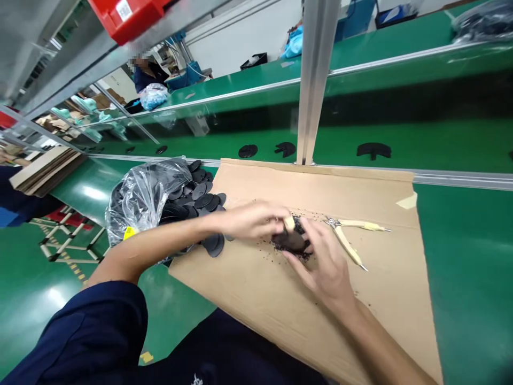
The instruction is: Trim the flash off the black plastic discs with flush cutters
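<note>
A dark round disc [293, 241] is tilted over a pile of small black crumbs on the cardboard sheet [256, 289]. My right hand [326, 262] curls round the disc's right side, thumb below and fingers above. From the left, my left hand [258, 220] reaches to the disc's upper edge with its fingers drawn together, slightly blurred. A pale yellow patch [289, 223] shows at its fingertips; whether it is a finger cover or a held piece is unclear. Right of my hands lie cutting pliers [348, 235] with cream handles, spread apart.
Many black discs [204, 200] spill from a clear plastic bag [138, 195] on the left. Beyond the cardboard, black pieces [373, 150] lie along the green belt [436, 144]. A metal post [315, 80] stands behind my hands. A red bin [126, 18] hangs above; a person [148, 74] is across the line.
</note>
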A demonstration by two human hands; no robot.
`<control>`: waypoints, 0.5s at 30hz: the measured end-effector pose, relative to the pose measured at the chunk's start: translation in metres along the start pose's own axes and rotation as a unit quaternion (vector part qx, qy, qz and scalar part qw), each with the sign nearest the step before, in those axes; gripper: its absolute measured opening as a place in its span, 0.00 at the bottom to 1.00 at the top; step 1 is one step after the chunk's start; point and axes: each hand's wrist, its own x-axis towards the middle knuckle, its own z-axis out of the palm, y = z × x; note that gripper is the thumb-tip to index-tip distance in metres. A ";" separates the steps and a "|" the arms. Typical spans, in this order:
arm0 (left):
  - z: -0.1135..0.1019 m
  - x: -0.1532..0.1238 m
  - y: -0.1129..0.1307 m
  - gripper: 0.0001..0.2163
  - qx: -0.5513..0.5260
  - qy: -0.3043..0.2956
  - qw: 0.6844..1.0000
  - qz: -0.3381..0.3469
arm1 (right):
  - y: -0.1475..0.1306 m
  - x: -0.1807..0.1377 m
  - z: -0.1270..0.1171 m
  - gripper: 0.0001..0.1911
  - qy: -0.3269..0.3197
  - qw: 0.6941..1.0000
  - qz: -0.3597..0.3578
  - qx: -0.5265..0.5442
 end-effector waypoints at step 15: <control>0.027 -0.074 -0.040 0.05 0.391 -0.035 0.878 -0.272 | -0.012 0.007 0.002 0.17 -0.001 0.872 0.340 0.354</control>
